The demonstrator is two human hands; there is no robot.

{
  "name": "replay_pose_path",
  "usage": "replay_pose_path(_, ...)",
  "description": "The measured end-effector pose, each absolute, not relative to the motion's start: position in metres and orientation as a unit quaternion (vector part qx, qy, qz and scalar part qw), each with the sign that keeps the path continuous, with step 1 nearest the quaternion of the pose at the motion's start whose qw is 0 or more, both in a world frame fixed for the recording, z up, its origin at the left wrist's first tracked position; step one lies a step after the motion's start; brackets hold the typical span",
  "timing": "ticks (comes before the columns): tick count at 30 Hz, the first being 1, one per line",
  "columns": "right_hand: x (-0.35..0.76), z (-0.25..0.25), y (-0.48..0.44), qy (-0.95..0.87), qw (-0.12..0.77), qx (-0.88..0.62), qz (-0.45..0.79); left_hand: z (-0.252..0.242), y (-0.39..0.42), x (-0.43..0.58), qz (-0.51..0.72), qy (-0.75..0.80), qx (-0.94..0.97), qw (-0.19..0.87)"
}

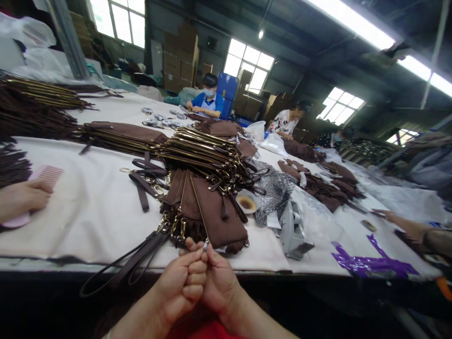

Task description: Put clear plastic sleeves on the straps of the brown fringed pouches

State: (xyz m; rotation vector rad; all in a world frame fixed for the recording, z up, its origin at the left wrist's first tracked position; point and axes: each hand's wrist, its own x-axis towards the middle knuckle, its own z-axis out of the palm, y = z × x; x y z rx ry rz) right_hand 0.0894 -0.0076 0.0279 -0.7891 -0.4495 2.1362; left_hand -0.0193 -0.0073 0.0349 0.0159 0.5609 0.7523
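At the table's front edge my left hand (185, 280) and my right hand (221, 280) are pressed together, fingertips pinched. Between them shows a small shiny metal piece (205, 246), partly covered by the fingers, at the near corner of a brown pouch (217, 212) with a gold zipper. I cannot tell its exact kind. The pouch lies on other brown pouches with gold clasps (182, 228). Left of my hands, dark wrist straps (141, 254) hang over the table edge. Just behind is a tall stack of zippered pouches (205, 153).
A white bowl of brown liquid (246, 202) and a grey metal tape dispenser (294, 230) stand to the right. Purple plastic (374, 259) lies beyond. At left, another person's hand (26, 200) holds a pink comb (51, 175). A co-worker's arm (406, 226) reaches in from the right.
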Motion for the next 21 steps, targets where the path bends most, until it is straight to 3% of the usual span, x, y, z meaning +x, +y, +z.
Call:
replay_pose_path(2,0.104,0.034,-0.018,-0.218,0.389,-0.297,0.844,0.034,-0.006,-0.029,0.331,0.363,0.170,0.854)
replay_pose_path(5,0.138,0.030,-0.041,-0.249,0.372,-0.284,0.848,0.043,0.005,-0.045,0.292,0.482,0.442,0.698)
replay_pose_path(7,0.161,0.018,-0.057,-0.233,0.378,-0.293,0.847,0.054,0.018,-0.048,0.305,0.513,0.500,0.628)
replay_pose_path(13,0.198,-0.010,-0.078,-0.181,0.456,-0.343,0.801,0.061,0.064,0.001,0.378,0.502,0.241,0.739)
replay_pose_path(16,0.202,-0.007,-0.081,-0.183,0.467,-0.357,0.788,0.068,0.080,0.032,0.398,0.486,0.220,0.747)
replay_pose_path(21,0.216,-0.004,-0.085,-0.185,0.497,-0.376,0.760,0.138,0.074,0.030,0.452,0.441,0.233,0.739)
